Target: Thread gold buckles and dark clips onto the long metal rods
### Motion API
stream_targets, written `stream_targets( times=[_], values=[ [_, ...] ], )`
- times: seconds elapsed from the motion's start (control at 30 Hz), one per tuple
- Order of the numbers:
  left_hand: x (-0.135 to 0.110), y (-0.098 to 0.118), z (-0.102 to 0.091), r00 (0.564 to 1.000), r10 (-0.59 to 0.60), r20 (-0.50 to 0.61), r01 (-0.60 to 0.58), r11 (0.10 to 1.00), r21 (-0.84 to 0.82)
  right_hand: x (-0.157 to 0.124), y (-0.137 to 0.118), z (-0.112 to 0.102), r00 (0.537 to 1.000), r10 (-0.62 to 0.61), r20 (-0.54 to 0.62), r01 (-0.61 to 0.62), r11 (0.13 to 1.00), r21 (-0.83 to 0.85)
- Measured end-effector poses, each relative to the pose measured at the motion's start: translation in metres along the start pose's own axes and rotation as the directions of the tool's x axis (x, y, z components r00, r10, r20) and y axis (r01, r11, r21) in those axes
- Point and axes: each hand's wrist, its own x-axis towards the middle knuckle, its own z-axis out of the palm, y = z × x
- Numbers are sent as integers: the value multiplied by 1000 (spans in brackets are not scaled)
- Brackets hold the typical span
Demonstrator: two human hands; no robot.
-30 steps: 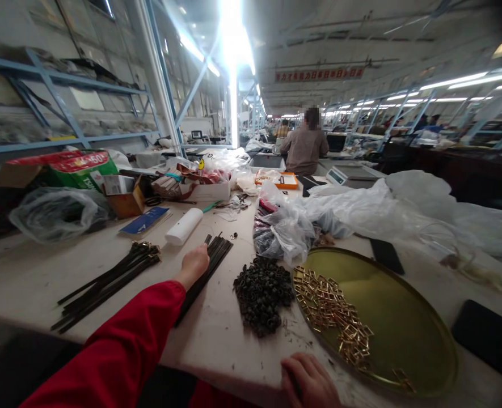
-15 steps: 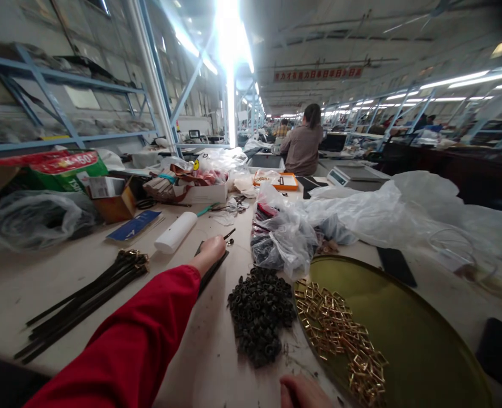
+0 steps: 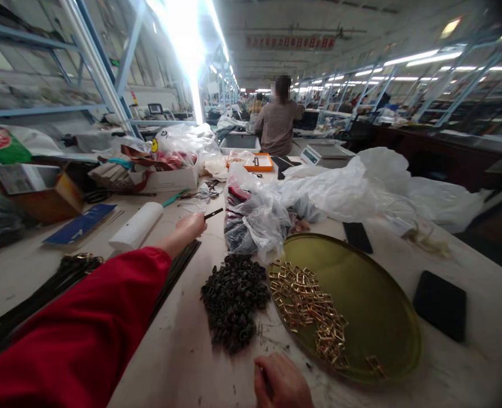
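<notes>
My left hand (image 3: 190, 226), in a red sleeve, reaches out over the table and is closed on a thin black strip (image 3: 214, 213) whose end sticks out to the right. Below it lies a bundle of black strips (image 3: 174, 271). My right hand (image 3: 281, 381) rests curled at the table's near edge; what its fingers hold, if anything, is hidden. Just ahead of it are a heap of small black loops (image 3: 232, 297) and a round brass tray (image 3: 374, 306) holding several gold square buckles (image 3: 306, 309).
A second bundle of black strips (image 3: 42, 297) lies at the left. A white roll (image 3: 135, 226), blue booklet (image 3: 79, 224), boxes and plastic bags (image 3: 259, 218) crowd the far table. Two black pads (image 3: 440, 296) lie right of the tray. A person (image 3: 277, 120) sits further back.
My left hand has moved forward from the strip bundle and lifted one black strip off it. The view has shifted right and closer. My right hand stayed at the near edge.
</notes>
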Motion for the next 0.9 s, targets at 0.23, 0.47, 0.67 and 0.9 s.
stream_targets(
  times=[0.23, 0.47, 0.67, 0.9],
  values=[
    [-188, 47, 0, 860, 482, 168, -449, 871, -200, 6, -24, -39, 915, 361, 179, -398, 742, 539],
    [-307, 63, 76, 846, 483, 226, -176, 653, -737, -2, -55, -76, 653, 396, 645, -714, 39, 699],
    [-321, 52, 106, 776, 498, 386, 118, 487, -865, -36, -59, -70, 541, 345, 767, -771, -162, 616],
    [-332, 41, 100, 733, 513, 446, 132, 535, -834, -49, -49, -74, 386, 496, 777, -666, -433, 607]
  ],
)
